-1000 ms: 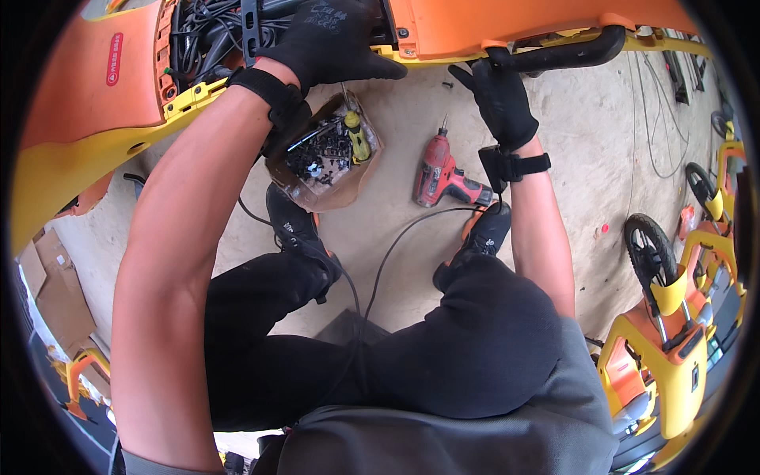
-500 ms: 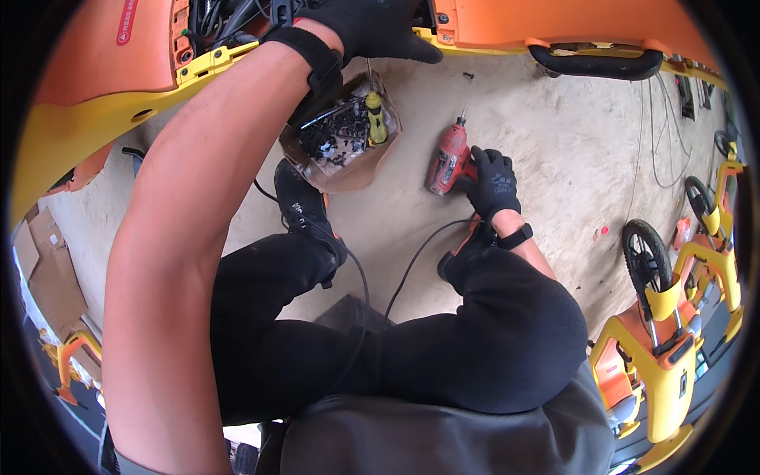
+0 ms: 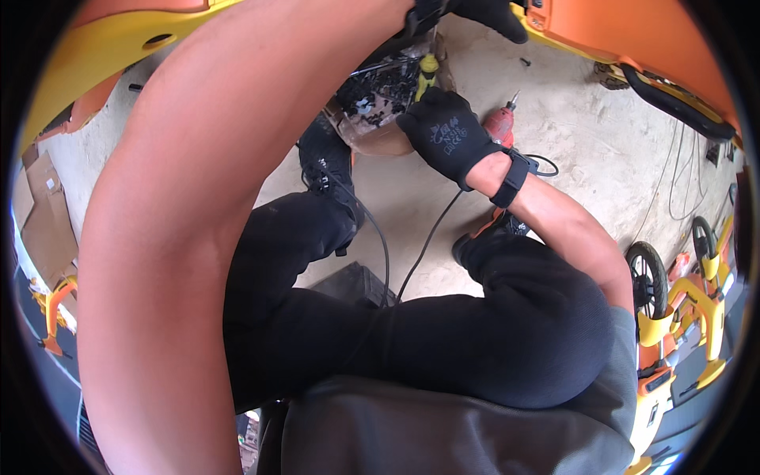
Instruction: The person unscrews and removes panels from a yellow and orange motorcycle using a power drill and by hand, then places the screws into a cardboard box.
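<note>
My left hand (image 3: 487, 17), in a black glove, is at the top edge beside the orange-and-yellow body panel (image 3: 617, 32); one finger stretches out, and the rest is partly cropped. My right hand (image 3: 447, 134), also gloved, is closed, its fingertips hidden, just below a yellow-handled screwdriver (image 3: 428, 70) at a cardboard box (image 3: 380, 141) of small black parts; I cannot make out what it grips. A red power drill (image 3: 499, 125) lies behind my right hand on the floor, partly covered by it.
Yellow-and-orange wheeled units (image 3: 704, 313) line the right side. A black handle (image 3: 673, 107) runs along the upper panel. Flattened cardboard (image 3: 47, 222) and another orange frame (image 3: 59, 309) are at the left. Black cables (image 3: 431, 237) loop between my feet.
My right hand has moved down from the panel to the drill, then left toward the box. My left arm and hand have shifted right and up in the view as it moved.
</note>
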Demonstrator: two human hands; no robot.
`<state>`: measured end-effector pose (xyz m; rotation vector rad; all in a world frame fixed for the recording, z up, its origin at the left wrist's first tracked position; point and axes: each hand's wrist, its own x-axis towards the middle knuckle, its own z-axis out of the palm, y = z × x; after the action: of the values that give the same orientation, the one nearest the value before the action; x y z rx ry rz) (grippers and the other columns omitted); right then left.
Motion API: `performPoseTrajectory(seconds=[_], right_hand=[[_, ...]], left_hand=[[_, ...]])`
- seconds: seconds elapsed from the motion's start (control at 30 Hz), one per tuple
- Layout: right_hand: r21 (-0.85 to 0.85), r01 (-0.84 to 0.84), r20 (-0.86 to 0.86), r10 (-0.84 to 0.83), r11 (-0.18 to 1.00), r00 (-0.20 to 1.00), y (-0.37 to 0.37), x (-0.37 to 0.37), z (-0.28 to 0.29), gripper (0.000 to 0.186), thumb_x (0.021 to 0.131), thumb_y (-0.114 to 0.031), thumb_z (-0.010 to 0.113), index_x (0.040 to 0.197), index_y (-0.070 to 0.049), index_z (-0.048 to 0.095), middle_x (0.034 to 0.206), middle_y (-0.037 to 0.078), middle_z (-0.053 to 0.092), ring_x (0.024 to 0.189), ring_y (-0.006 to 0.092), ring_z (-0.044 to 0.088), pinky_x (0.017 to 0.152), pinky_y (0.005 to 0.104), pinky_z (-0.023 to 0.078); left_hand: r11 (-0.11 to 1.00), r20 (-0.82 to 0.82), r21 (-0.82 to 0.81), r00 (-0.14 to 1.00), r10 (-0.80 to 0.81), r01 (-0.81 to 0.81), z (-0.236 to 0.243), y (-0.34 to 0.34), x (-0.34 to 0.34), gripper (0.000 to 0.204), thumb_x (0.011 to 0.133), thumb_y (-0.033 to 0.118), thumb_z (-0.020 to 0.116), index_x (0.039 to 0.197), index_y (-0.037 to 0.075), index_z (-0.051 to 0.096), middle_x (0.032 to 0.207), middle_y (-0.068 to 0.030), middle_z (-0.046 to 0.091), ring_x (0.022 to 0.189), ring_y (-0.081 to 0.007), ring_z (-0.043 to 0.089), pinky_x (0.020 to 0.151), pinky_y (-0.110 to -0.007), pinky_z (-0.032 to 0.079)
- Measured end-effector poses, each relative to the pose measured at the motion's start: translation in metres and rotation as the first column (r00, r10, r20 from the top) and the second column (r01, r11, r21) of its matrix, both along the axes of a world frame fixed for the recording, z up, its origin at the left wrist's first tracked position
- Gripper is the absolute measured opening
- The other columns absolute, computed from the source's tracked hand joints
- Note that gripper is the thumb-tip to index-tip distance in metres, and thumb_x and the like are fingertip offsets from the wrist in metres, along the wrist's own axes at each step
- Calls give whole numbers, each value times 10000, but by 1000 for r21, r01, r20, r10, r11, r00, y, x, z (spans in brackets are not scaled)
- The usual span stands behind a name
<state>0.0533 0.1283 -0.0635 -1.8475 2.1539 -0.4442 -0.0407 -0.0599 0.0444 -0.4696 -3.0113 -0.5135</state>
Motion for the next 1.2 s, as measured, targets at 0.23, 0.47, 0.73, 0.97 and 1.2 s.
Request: performPoseTrajectory(seconds=[0.23,0.47,0.73,0.97,1.2], right_hand=[[115,-50,-35,55,992,998,-10,20,-19,87,757,-116,619,801,-122,693,812,68,674,859,290,655,741,427,525],[392,-82,17,82,916,996,-19,17,-24,104,805,-91,615,821,-120,713,860,112,713,863,303,708,719,418,562],[459,44,103,-103,887,989,-45,7,-24,266,879,-141,592,1125,-124,693,1066,151,714,1013,323,687,849,432,549],[290,2,153,-48,957,987,-44,7,-62,328,956,-200,505,1225,-109,670,1249,167,658,1129,335,647,948,430,523],[540,-84,200,-31,837,979,-55,4,-34,349,962,-226,482,1224,-107,679,1242,162,665,1136,334,644,966,427,512]], left_hand=[[999,61,-34,998,-4,6,-4,1,-1,457,653,549,769,889,158,800,896,-112,739,908,-292,699,803,-409,549],[1000,21,-3,999,24,-24,-8,-7,2,457,654,538,772,889,147,795,901,-123,733,912,-303,692,811,-416,542],[999,5,25,999,45,-45,-14,-11,6,456,656,525,777,890,133,789,906,-136,725,917,-315,683,820,-424,534],[997,-6,40,998,59,-59,-16,-15,7,456,658,514,781,891,122,785,910,-147,719,921,-325,676,828,-431,526],[996,-12,46,997,74,-74,-18,-17,11,456,660,503,784,892,110,780,915,-158,713,926,-336,668,836,-437,519]])
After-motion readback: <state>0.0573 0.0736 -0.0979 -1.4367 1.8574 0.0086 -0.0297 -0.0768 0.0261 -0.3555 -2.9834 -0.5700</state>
